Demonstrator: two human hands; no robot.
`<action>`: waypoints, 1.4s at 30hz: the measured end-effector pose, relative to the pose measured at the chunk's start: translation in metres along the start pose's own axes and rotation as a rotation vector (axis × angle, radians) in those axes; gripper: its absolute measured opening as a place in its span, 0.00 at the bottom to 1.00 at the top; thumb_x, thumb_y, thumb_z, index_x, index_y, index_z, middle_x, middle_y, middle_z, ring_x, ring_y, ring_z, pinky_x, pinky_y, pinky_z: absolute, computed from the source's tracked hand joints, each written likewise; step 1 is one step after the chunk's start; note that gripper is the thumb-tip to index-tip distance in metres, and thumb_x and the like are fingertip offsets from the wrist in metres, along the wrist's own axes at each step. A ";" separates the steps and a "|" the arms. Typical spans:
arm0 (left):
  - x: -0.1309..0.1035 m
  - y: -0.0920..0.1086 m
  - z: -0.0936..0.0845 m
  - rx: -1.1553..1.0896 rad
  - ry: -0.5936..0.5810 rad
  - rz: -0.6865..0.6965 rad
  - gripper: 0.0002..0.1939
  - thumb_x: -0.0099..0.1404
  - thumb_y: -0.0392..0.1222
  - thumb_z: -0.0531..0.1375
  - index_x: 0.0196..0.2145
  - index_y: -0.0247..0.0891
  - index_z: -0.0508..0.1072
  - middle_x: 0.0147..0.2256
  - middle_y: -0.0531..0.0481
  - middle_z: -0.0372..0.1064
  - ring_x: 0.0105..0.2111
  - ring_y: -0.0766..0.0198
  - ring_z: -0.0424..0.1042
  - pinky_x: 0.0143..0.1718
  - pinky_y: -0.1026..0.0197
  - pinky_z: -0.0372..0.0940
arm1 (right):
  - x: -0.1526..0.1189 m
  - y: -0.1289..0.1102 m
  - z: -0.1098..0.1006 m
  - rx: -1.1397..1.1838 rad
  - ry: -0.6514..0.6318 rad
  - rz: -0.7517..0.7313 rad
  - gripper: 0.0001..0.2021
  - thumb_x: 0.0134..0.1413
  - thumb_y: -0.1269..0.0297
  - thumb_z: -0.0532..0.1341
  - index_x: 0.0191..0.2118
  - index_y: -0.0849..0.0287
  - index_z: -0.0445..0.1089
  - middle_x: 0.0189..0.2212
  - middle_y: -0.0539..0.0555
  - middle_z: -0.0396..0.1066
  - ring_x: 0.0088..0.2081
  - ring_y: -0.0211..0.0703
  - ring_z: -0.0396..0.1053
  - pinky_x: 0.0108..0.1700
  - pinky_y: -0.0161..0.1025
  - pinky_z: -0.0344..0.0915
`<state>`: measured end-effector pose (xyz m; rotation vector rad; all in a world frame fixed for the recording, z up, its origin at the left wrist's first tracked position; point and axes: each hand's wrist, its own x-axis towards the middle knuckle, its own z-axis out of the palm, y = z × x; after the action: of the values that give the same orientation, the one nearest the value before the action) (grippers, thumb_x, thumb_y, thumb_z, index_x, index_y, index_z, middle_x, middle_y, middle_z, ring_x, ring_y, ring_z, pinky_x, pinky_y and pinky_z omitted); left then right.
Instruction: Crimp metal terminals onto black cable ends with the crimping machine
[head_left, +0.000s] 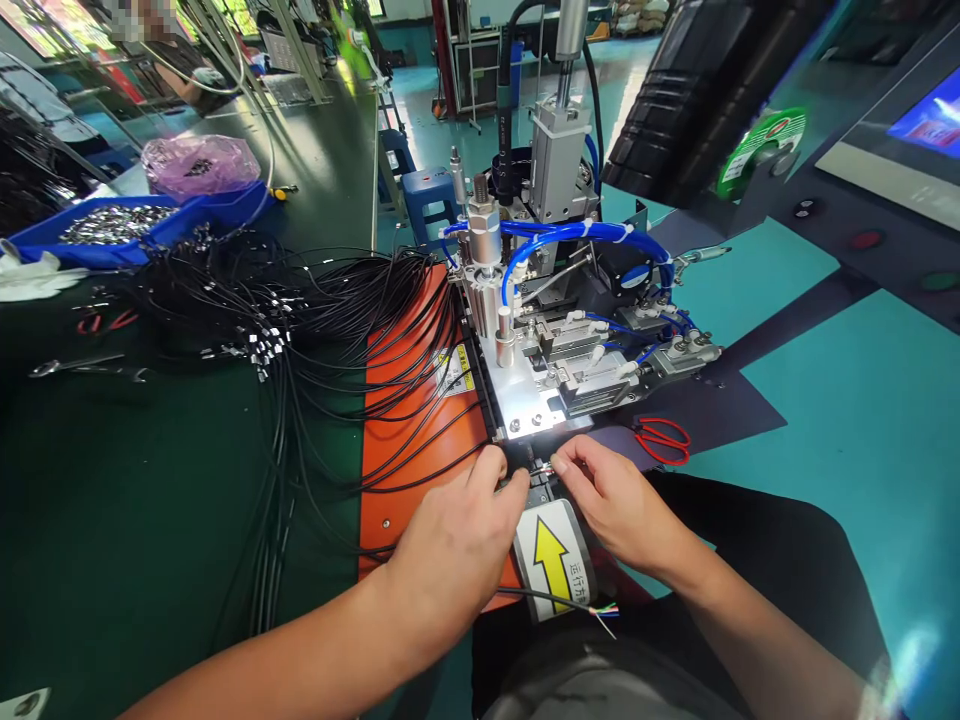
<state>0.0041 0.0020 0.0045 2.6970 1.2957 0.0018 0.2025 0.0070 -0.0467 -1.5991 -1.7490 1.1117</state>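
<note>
My left hand [465, 520] is closed in a pinch at the front of the machine's feed track [540, 492]; its fingertips hide what they hold. From the other side my right hand [619, 495] pinches at a tiny silvery piece [543, 469] on the track, too small to name. The two sets of fingertips are a short gap apart. Below them a black cable [551, 597] ends in stripped, coloured wires [604, 610]. A white label with a yellow arrow [552, 560] sits just in front of the track.
Many black cables [330, 310] run across the orange plate [405, 420]. The machine [525, 390] with blue air hoses stands ahead. Red-handled scissors [664, 440] lie right. Leftward are a wrench [86, 367] and blue trays [82, 250] of metal parts. A person [169, 50] is far left.
</note>
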 end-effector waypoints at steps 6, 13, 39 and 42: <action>-0.006 -0.001 0.009 0.062 0.199 0.049 0.14 0.62 0.26 0.55 0.44 0.33 0.73 0.32 0.47 0.67 0.30 0.56 0.69 0.28 0.55 0.69 | 0.000 0.002 0.009 -0.044 0.034 -0.034 0.13 0.69 0.59 0.48 0.33 0.58 0.59 0.29 0.50 0.65 0.32 0.41 0.62 0.36 0.40 0.56; -0.006 -0.002 0.016 0.091 0.267 0.037 0.09 0.63 0.28 0.54 0.36 0.33 0.73 0.28 0.47 0.65 0.28 0.56 0.66 0.27 0.53 0.67 | -0.005 0.002 0.015 -0.058 0.087 -0.030 0.13 0.69 0.60 0.46 0.34 0.57 0.58 0.30 0.52 0.64 0.32 0.43 0.62 0.37 0.42 0.57; -0.025 0.009 -0.016 0.057 0.043 0.065 0.21 0.61 0.32 0.56 0.52 0.28 0.68 0.30 0.46 0.70 0.26 0.56 0.72 0.22 0.57 0.66 | -0.080 -0.016 -0.016 -0.133 -0.403 -0.148 0.03 0.63 0.62 0.57 0.40 0.53 0.66 0.33 0.47 0.71 0.32 0.39 0.68 0.35 0.36 0.62; -0.028 0.014 -0.032 -0.210 0.124 0.155 0.11 0.68 0.36 0.55 0.47 0.36 0.69 0.33 0.48 0.70 0.32 0.59 0.71 0.32 0.58 0.68 | -0.076 -0.011 -0.012 -0.010 -0.322 -0.153 0.04 0.65 0.65 0.55 0.40 0.52 0.68 0.34 0.47 0.70 0.34 0.36 0.68 0.37 0.34 0.63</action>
<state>-0.0050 -0.0243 0.0394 2.6414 1.0463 0.3094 0.2191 -0.0642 -0.0195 -1.3206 -2.0445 1.3430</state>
